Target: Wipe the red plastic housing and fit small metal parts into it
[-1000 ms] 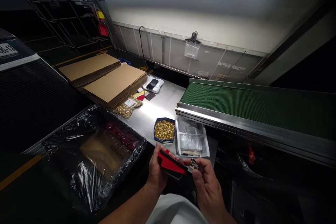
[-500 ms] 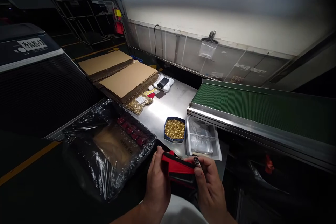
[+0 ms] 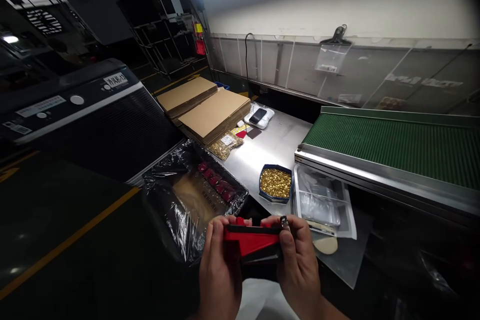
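Holding: we grip red case (image 3: 250, 244) btwn both hands, long axis L-R.
L hand (image 3: 218, 270): clamps left end.
R hand (image 3: 298, 265): clamps right end + small metal piece (image 3: 284, 222).

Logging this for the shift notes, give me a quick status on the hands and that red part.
Left hand and right hand both gripping red and black part. Small metal piece at right fingers. Nothing in the way.

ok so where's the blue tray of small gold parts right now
In the head view, the blue tray of small gold parts sits on the metal table, just left of the clear plastic tray and beyond both hands.
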A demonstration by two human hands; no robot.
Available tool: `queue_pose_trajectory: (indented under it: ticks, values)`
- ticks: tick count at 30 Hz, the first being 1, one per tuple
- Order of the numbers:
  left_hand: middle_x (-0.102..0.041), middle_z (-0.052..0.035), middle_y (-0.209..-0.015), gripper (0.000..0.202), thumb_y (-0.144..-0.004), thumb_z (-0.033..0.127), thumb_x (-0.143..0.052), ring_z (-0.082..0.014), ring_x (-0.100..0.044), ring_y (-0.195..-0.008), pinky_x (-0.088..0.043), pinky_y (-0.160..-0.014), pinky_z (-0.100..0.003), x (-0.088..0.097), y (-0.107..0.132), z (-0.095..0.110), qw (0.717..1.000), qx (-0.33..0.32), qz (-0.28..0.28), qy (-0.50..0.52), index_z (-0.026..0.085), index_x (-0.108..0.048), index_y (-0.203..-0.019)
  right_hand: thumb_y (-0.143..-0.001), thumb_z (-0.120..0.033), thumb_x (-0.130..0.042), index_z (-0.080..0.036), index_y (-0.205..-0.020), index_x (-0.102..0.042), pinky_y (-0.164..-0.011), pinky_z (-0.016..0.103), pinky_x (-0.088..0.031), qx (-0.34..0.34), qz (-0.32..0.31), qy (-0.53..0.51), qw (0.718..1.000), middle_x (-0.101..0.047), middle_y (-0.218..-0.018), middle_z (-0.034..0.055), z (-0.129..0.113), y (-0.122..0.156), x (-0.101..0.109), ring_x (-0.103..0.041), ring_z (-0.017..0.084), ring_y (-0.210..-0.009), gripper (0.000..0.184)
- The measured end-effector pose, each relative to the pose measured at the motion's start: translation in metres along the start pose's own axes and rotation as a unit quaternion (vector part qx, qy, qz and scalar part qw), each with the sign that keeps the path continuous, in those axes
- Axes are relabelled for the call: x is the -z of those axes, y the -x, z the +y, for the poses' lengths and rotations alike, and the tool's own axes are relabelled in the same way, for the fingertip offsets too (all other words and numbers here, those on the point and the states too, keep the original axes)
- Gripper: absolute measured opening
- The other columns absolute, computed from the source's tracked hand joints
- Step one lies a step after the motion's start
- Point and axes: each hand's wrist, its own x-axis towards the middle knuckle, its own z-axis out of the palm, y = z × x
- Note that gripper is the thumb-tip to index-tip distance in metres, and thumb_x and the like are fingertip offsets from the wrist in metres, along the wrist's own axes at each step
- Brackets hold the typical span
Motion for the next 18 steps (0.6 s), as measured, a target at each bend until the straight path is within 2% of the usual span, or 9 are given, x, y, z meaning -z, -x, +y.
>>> queue_pose_trajectory:
  ticks: [4,9,12,15,18]
  values:
    - [-0.070,-0.0063,-0.102,0.052,-0.068,0.062,-0.081,-0.0298,-0.068,-0.106,-0.059,-0.090,-0.038,0.005,0.028,-0.012,0.998,-0.046,0.032,0.032,0.023,-0.060,-0.097,-0.103,-0.040,-0.040,-0.026,-0.114,-0.048,-0.081,0.028,-0.056,-0.007,-0.039,-0.035,0.999,-0.066,-0.107,0.0056,-0.006,0.003,0.008,-0.066,0.017,-0.092,0.020]
    - [-0.071,-0.0046,-0.110,0.053,-0.066,0.066,-0.081,-0.0323,-0.065,-0.115,-0.058,-0.098,-0.041,0.003,0.072,-0.033,0.989,-0.105,0.097,0.041,0.028,-0.060,-0.098,-0.103,-0.040,-0.040,-0.025,-0.112,-0.050,-0.086,0.031,-0.053,-0.039,-0.118,-0.074,0.990,-0.065,-0.103,0.0041,-0.014,0.012,0.028,-0.063,0.017,-0.092,0.020]
    - [-0.071,-0.0048,-0.114,0.055,-0.062,0.067,-0.082,-0.0335,-0.063,-0.118,-0.059,-0.097,-0.041,0.005,0.095,-0.045,0.981,-0.128,0.140,0.038,0.030,-0.061,-0.098,-0.103,-0.041,-0.040,-0.025,-0.111,-0.050,-0.084,0.031,-0.052,-0.061,-0.160,-0.107,0.979,-0.065,-0.102,0.0042,-0.015,0.020,0.037,-0.062,0.017,-0.089,0.020]
    - [-0.072,-0.0029,-0.113,0.050,-0.065,0.066,-0.081,-0.0318,-0.063,-0.119,-0.057,-0.100,-0.041,0.012,0.111,-0.051,0.975,-0.143,0.161,0.044,0.031,-0.061,-0.095,-0.103,-0.040,-0.039,-0.026,-0.112,-0.049,-0.080,0.033,-0.053,-0.079,-0.196,-0.120,0.970,-0.064,-0.100,0.0044,-0.014,0.032,0.041,-0.062,0.018,-0.086,0.020]
    - [-0.072,-0.0034,-0.110,0.046,-0.069,0.065,-0.079,-0.0328,-0.062,-0.120,-0.051,-0.108,-0.045,0.019,0.125,-0.052,0.970,-0.166,0.161,0.080,0.028,-0.062,-0.091,-0.104,-0.036,-0.036,-0.026,-0.115,-0.049,-0.080,0.033,-0.053,-0.040,-0.231,-0.105,0.966,-0.063,-0.102,0.0048,-0.018,0.045,0.040,-0.062,0.018,-0.088,0.020]
